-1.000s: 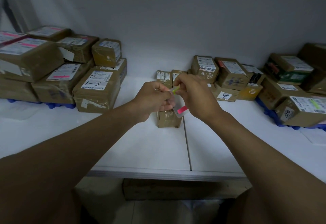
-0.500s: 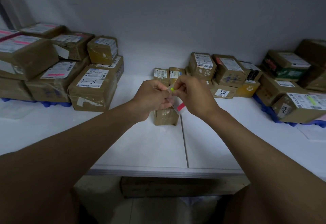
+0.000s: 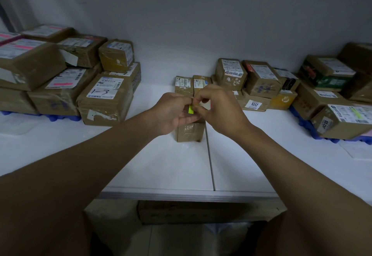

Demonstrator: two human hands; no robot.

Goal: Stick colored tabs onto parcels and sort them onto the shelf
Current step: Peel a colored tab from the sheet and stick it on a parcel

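Both bare forearms reach forward from the lower corners and converge at the middle. The left hand [image 3: 173, 112] is turned with its palm toward the right one, fingers curled, fingertips meeting the other hand's. The right hand [image 3: 219, 110] shows its back upward, wrist bent slightly inward, thumb and forefinger bent into a pinch. The two pinches meet at one point between the hands; the knuckles almost touch there.

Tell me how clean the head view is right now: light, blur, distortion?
Head view: dim, flat light, no glare; the white shelf is the brightest area. Wide-angle bending curves the parcel stacks at both edges. The yellow-green tab between left hand and right hand reads sharp; small label print stays unreadable.
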